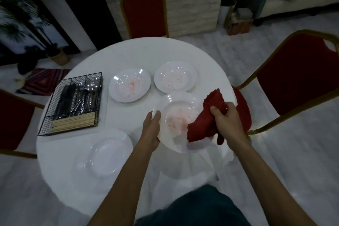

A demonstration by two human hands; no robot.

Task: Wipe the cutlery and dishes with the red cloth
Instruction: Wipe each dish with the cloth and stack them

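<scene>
My left hand (152, 126) grips the left rim of a white plate (176, 113) smeared with orange-red stains, held tilted above the table's near right side. My right hand (226, 121) clutches the bunched red cloth (205, 121), which presses on the plate's right part. Two more stained white plates (129, 84) (176, 76) lie flat further back on the table. A clean-looking white plate (108, 154) lies at the near left. A black wire caddy (71, 103) at the left holds knives, forks, spoons and chopsticks.
The round table (143, 53) wears a white cloth. Red chairs with gold frames stand at the far side (145, 11), at the right (293, 79) and at the left (12, 121). Potted plants and a striped rug sit on the floor behind.
</scene>
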